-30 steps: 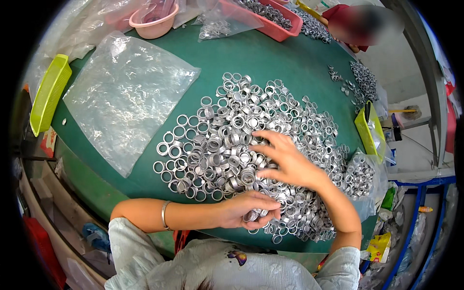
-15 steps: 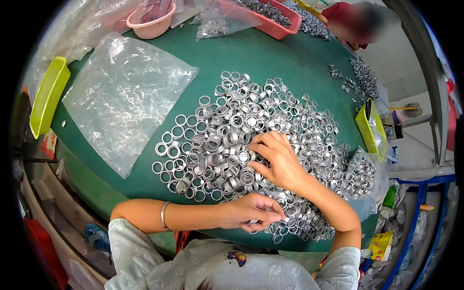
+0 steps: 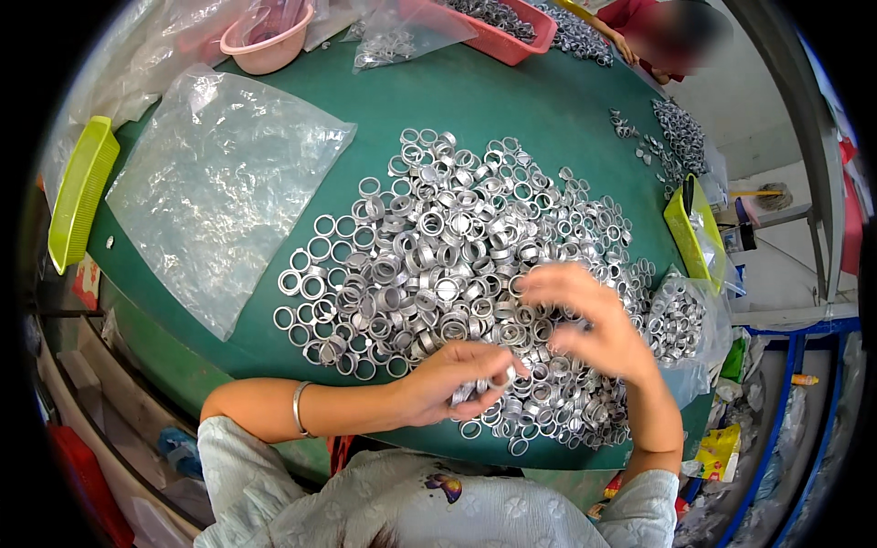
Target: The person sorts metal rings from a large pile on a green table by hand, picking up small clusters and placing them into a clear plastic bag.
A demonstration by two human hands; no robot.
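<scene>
A wide heap of silver-grey metal rings lies on the green tabletop in front of me. My left hand, wearing a bangle at the wrist, is curled low over the near edge of the heap. Several metal rings show in its closed fingers, one of them near the thumb and fingertips. Over the right part of the heap hovers my right hand, a little smeared by motion. Its thumb stands apart from the bent fingers, and nothing shows between them.
A clear plastic bag lies flat at left beside a yellow-green basket. Pink basin and red tray stand at the back. At right are another green basket and a bag of rings. A co-worker sits far right.
My right hand has lifted off the rings and moved right and toward me. My left hand has risen slightly and turned, showing the rings in it. A co-worker's hand has come into view.
</scene>
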